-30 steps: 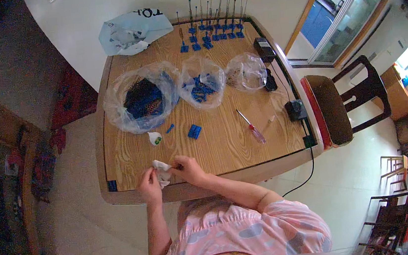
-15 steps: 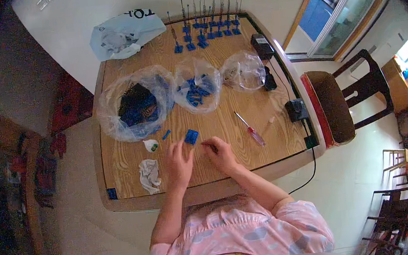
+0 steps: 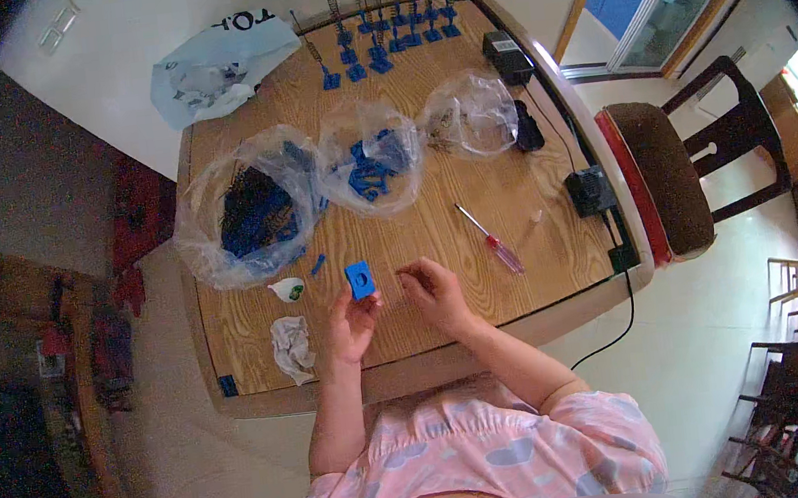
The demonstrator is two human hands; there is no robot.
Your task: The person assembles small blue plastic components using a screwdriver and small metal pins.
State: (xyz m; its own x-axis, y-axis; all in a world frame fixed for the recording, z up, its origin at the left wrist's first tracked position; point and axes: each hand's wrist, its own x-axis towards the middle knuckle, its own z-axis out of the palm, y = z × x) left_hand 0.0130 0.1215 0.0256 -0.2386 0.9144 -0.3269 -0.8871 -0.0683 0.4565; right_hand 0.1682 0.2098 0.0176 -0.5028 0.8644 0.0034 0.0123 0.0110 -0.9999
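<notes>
Head view | left hand (image 3: 351, 324) grip pinches blue square part (image 3: 359, 279) | right hand (image 3: 435, 294) grip loosely curled, empty

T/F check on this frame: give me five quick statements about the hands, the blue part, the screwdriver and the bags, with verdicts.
1. The left hand holds a small blue square part. True.
2. The right hand grips the screwdriver. False: the screwdriver lies on the table, apart from that hand.
3. Three clear plastic bags sit mid-table. True.
4. The crumpled white cloth lies right of the right hand. False: it lies left of the left hand.
5. The chair stands at the table's right side. True.
</notes>
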